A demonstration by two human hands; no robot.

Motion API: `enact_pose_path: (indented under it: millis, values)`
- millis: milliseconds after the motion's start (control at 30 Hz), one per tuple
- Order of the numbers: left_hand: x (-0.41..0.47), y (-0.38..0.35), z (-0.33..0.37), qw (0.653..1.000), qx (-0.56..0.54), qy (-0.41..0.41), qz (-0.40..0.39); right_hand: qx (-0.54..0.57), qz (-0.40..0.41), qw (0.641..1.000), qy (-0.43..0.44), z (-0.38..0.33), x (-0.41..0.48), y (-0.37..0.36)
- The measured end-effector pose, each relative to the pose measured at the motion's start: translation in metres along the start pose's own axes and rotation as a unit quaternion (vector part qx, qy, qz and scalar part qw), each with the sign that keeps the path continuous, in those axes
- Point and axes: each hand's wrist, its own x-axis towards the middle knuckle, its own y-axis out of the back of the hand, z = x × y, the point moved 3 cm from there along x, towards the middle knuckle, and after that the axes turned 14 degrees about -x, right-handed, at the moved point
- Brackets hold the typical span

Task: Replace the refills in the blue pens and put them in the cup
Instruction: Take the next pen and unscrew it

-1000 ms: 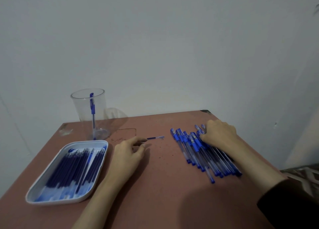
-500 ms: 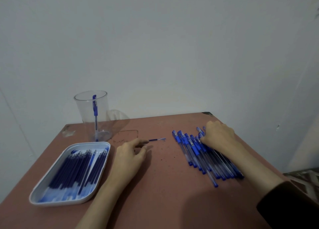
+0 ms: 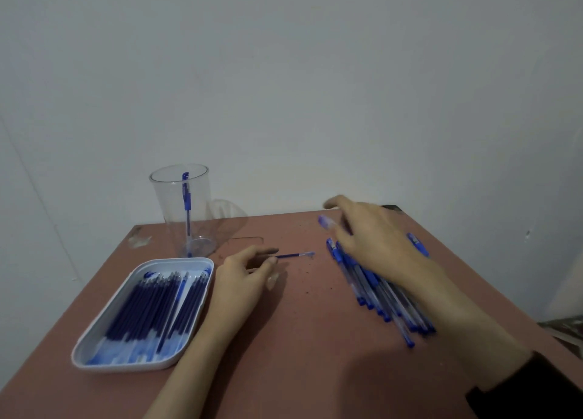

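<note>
Right hand (image 3: 375, 242) over pen pile (image 3: 378, 289), fingers (image 3: 337, 202) grasping one blue pen (image 3: 326, 221); left hand (image 3: 243, 276) on surface (image 3: 315, 339), fingers at refill (image 3: 295, 255), grasp indeterminate.
</note>
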Motion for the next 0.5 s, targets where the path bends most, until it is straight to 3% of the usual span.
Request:
enact_pose_path:
  millis: [100,333,500]
  values:
    - [0.002,0.003,-0.003,0.996,-0.088,0.023,0.01,0.008,-0.055,0.996,0.066,-0.025,-0.004,-0.027]
    - [0.003,0.001,0.008,0.976,-0.215,0.037,0.026,-0.001,-0.006,0.996,0.086,-0.038,-0.017,-0.056]
    - [0.003,0.001,0.012,0.98,-0.197,0.023,-0.01,0.003,0.012,0.995,0.101,-0.036,-0.016,-0.062]
